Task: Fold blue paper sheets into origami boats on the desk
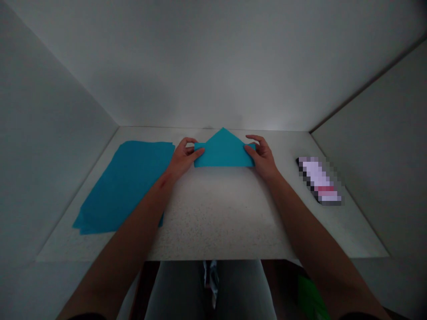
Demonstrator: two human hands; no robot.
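At the left of the bench (213, 213), a stack of blue sheets (123, 186) lies flat, its edges slightly out of line. It runs from near the back left corner down toward the front edge, alongside the left edge, and the left forearm (143, 218) crosses over its right side.

Next comes the left hand (183, 155), near the back edge and just beside the stack's upper right corner. Its fingers (190, 140) grasp the left end of a folded blue paper (224, 153): the thumb presses on the face toward the person, while the other fingers curl behind that end.

The folded paper sits between the two hands, close to the middle of the back edge. It has a straight lower edge, a short square-cornered band at either end and a peak pointing to the back edge. Whether its underside touches the bench cannot be told.

The right hand (263, 155) grasps the paper's right end, thumb on the near face, with the index finger raised clear above it. Below the front edge, the person's grey trousers (182, 289) show.

Farther right, near the right edge, lies a phone-like object (318, 180), its face pixelated.
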